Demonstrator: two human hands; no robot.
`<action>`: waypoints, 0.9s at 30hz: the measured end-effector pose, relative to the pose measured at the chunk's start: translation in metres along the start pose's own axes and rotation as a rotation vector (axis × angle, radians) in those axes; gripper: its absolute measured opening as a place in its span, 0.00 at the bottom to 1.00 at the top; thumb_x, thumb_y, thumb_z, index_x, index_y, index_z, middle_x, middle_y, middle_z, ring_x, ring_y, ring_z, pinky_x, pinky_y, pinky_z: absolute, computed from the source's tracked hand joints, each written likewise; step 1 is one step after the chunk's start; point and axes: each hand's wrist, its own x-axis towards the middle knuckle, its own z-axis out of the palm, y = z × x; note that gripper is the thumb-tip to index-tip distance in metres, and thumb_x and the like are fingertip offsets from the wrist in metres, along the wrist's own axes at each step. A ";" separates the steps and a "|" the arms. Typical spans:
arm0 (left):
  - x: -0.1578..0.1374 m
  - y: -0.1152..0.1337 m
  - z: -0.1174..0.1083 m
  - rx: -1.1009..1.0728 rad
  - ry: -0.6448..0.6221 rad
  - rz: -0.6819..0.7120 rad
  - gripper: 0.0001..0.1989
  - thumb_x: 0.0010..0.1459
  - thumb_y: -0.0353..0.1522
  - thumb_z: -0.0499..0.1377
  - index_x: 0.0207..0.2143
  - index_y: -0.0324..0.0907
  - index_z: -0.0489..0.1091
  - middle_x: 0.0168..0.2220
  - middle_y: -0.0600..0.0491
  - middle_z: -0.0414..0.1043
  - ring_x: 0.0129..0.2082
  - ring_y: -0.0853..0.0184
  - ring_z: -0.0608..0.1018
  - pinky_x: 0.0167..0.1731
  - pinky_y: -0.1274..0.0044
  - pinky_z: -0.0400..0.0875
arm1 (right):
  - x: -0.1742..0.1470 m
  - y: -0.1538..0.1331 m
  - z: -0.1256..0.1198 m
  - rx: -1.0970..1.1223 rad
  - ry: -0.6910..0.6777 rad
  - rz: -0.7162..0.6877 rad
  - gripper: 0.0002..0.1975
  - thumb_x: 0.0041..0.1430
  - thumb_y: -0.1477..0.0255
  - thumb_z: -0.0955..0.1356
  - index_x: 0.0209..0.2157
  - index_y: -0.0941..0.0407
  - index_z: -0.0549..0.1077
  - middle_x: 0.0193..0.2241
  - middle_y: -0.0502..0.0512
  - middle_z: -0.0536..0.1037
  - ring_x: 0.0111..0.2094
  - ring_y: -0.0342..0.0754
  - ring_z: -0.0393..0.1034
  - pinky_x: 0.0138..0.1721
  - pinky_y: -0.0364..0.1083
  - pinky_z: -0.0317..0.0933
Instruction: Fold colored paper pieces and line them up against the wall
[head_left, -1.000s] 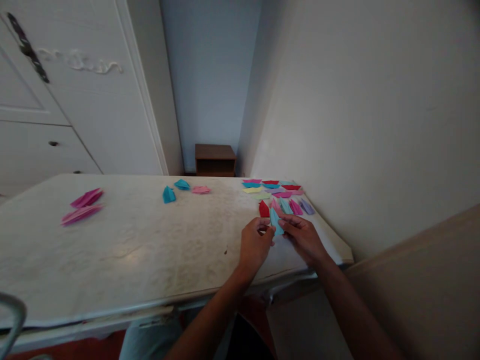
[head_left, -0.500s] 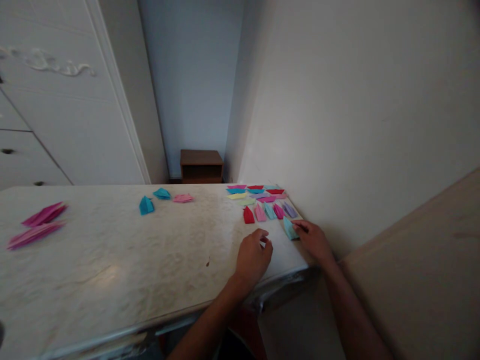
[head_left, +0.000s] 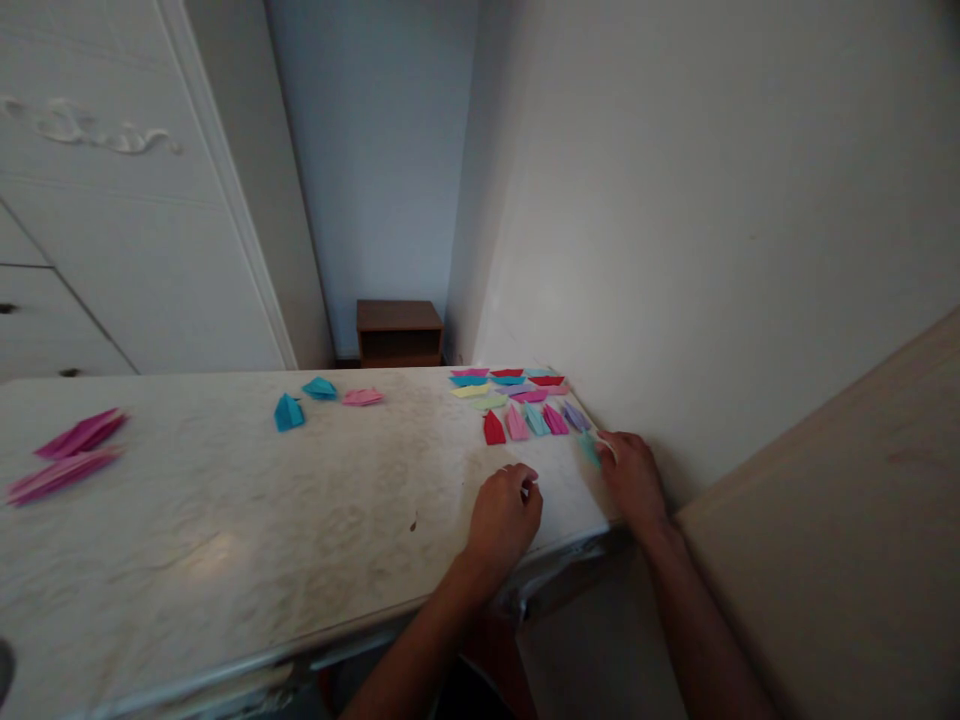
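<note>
My right hand [head_left: 636, 482] is at the table's right end, thumb and fingers closed on a light teal folded paper boat [head_left: 589, 450]. Its fingers hide part of the boat, which looks blurred. Just beyond lies a slanted row of paper boats: a red one [head_left: 494, 428], a pink one [head_left: 517, 423], a pale teal one [head_left: 535, 420], a magenta one [head_left: 555, 419] and a lilac one [head_left: 576, 416]. To the left, my left hand [head_left: 504, 515] hovers over or rests near the front edge, fingers curled in, with nothing visible in them.
Behind that row lie several more coloured boats, including a yellow one [head_left: 470, 391]. Two blue folded papers [head_left: 289, 412] and a pink one [head_left: 363, 397] lie mid-table. Magenta folded papers [head_left: 82, 434] are far left. A wall [head_left: 675, 250] borders the table [head_left: 300, 520] on the right.
My right hand has moved the light teal boat slightly away from me, closer to the lilac boat. The left hand stays nearly in place, its fingers a little more curled.
</note>
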 end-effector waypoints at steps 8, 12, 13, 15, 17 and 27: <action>-0.001 0.000 -0.001 -0.004 -0.005 0.007 0.11 0.57 0.25 0.55 0.39 0.38 0.75 0.36 0.47 0.78 0.34 0.65 0.77 0.40 0.74 0.70 | -0.010 0.005 0.006 -0.025 -0.060 -0.118 0.16 0.59 0.76 0.62 0.42 0.59 0.79 0.42 0.65 0.77 0.44 0.56 0.70 0.48 0.53 0.64; -0.002 0.001 -0.001 0.000 0.000 0.011 0.10 0.57 0.25 0.55 0.37 0.38 0.75 0.35 0.48 0.77 0.34 0.65 0.77 0.39 0.74 0.70 | -0.007 0.011 0.010 -0.012 -0.028 -0.104 0.17 0.59 0.77 0.61 0.41 0.58 0.80 0.41 0.65 0.78 0.44 0.56 0.70 0.48 0.53 0.64; -0.002 0.001 -0.001 0.001 0.001 0.012 0.10 0.56 0.24 0.55 0.37 0.38 0.75 0.35 0.48 0.77 0.34 0.65 0.77 0.39 0.74 0.70 | -0.006 0.012 0.011 -0.012 -0.020 -0.096 0.17 0.59 0.77 0.61 0.41 0.58 0.80 0.41 0.65 0.78 0.44 0.56 0.70 0.47 0.53 0.64; -0.003 0.001 -0.001 0.003 0.005 0.013 0.10 0.56 0.24 0.55 0.37 0.38 0.75 0.35 0.48 0.77 0.34 0.65 0.77 0.39 0.74 0.70 | -0.005 0.012 0.010 -0.015 -0.005 -0.081 0.16 0.58 0.76 0.61 0.40 0.59 0.80 0.41 0.66 0.78 0.43 0.56 0.71 0.47 0.54 0.64; -0.003 0.000 -0.001 -0.001 0.012 0.018 0.10 0.56 0.25 0.55 0.37 0.38 0.75 0.34 0.48 0.77 0.33 0.65 0.77 0.38 0.74 0.70 | -0.005 0.009 0.008 -0.007 0.011 -0.077 0.16 0.58 0.75 0.61 0.40 0.60 0.79 0.41 0.67 0.78 0.42 0.57 0.70 0.47 0.55 0.64; -0.010 -0.001 -0.019 -0.094 0.075 0.001 0.11 0.56 0.25 0.55 0.37 0.39 0.77 0.34 0.50 0.79 0.31 0.67 0.78 0.37 0.76 0.71 | -0.021 -0.099 -0.013 0.592 -0.054 -0.070 0.17 0.62 0.61 0.62 0.39 0.57 0.78 0.38 0.61 0.80 0.38 0.53 0.74 0.38 0.50 0.67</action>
